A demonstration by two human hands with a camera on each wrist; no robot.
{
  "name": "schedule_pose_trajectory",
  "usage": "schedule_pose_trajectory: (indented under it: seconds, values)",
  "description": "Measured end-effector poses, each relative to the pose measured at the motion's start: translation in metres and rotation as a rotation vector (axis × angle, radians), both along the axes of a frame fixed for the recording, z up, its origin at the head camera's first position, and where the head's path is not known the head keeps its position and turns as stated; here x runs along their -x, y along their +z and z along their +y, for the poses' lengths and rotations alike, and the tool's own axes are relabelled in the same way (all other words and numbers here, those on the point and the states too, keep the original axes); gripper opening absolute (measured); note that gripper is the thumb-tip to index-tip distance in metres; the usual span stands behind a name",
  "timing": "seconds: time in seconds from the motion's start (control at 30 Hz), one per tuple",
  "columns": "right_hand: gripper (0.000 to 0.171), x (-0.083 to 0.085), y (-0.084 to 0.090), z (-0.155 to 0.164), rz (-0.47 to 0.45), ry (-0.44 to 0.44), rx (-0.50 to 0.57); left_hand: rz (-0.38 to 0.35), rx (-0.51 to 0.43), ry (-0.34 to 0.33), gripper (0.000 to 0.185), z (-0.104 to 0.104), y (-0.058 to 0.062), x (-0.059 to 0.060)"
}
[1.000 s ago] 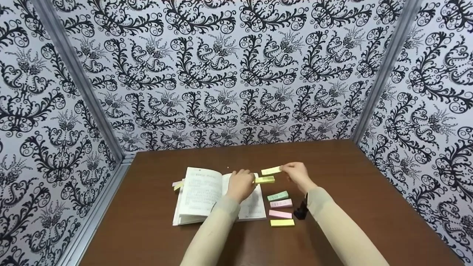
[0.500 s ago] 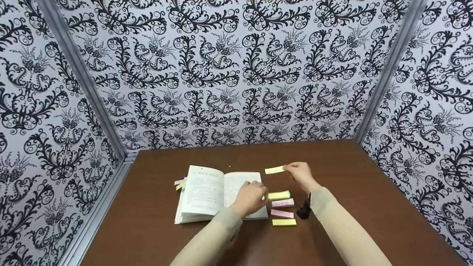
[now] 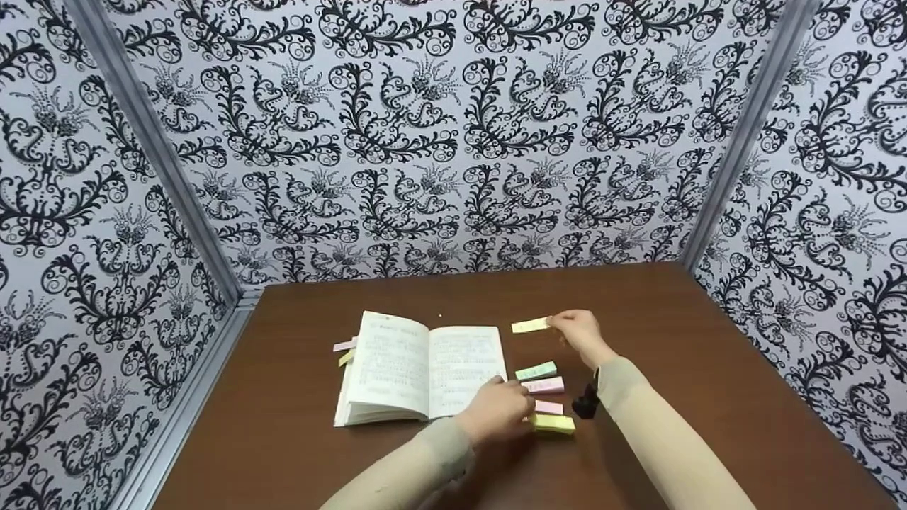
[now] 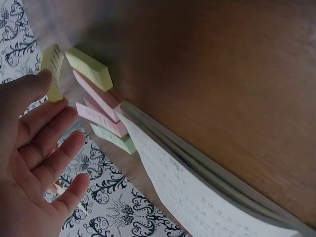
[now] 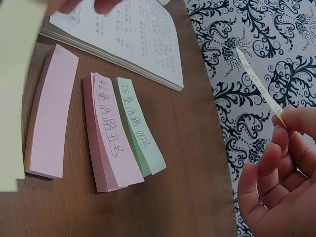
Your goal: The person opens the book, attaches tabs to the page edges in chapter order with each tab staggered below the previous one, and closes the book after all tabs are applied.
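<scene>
An open book [image 3: 425,368] lies on the brown table [image 3: 297,439]. To its right sits a column of sticky-note pads: green [image 3: 536,370], pink with writing [image 3: 544,385], plain pink [image 3: 549,407] and yellow [image 3: 554,423]. My left hand [image 3: 523,412] is at the yellow pad [image 4: 52,71]; its fingers are spread and relaxed, and the thumb tip touches the pad. My right hand [image 3: 556,323] hovers above the column and pinches a single yellow note [image 3: 530,325], seen edge-on in the right wrist view [image 5: 259,86]. That view also shows the green pad [image 5: 140,126] and both pink pads.
Pink and yellow tabs [image 3: 345,347] stick out of the book's left edge. Patterned black-and-white walls [image 3: 453,142] enclose the table on three sides, with metal corner posts [image 3: 149,156]. A black wrist device [image 3: 584,402] sits by my right sleeve.
My left hand carried a yellow pad from beside the book's top corner down to the near end of the column, and its fingers have spread. The right hand stayed in place with its note.
</scene>
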State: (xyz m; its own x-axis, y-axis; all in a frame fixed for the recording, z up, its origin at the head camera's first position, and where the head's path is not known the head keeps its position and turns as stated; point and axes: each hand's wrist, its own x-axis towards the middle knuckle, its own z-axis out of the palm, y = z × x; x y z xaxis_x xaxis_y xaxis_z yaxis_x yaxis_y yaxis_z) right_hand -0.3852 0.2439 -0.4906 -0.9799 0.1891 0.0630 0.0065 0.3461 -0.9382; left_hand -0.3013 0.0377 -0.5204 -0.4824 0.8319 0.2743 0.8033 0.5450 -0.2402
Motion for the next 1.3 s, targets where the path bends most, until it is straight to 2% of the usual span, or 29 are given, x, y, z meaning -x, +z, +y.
schedule_pose_trajectory:
  seconds: [0.17,0.4,0.87,1.07,1.3]
  values:
    - [0.019,0.001,-0.003,0.003,0.001,-0.015,-0.011,-0.045,0.038,-0.027,0.021,0.001,-0.001,-0.003]
    - [0.018,0.000,-0.010,0.002,0.005,-0.006,0.002,-0.012,0.095,-0.030,0.026,0.003,-0.008,-0.004]
    - [0.017,-0.001,-0.018,-0.001,-0.032,0.003,-0.015,-0.010,0.164,0.034,0.028,0.009,-0.019,-0.001]
    - [0.019,-0.004,-0.020,-0.005,-0.079,0.008,0.019,-0.001,0.193,0.049,0.027,0.009,-0.017,-0.003]
    - [0.018,-0.005,-0.028,-0.011,-0.089,0.006,0.011,-0.008,0.201,0.057,0.027,0.009,-0.016,-0.004]
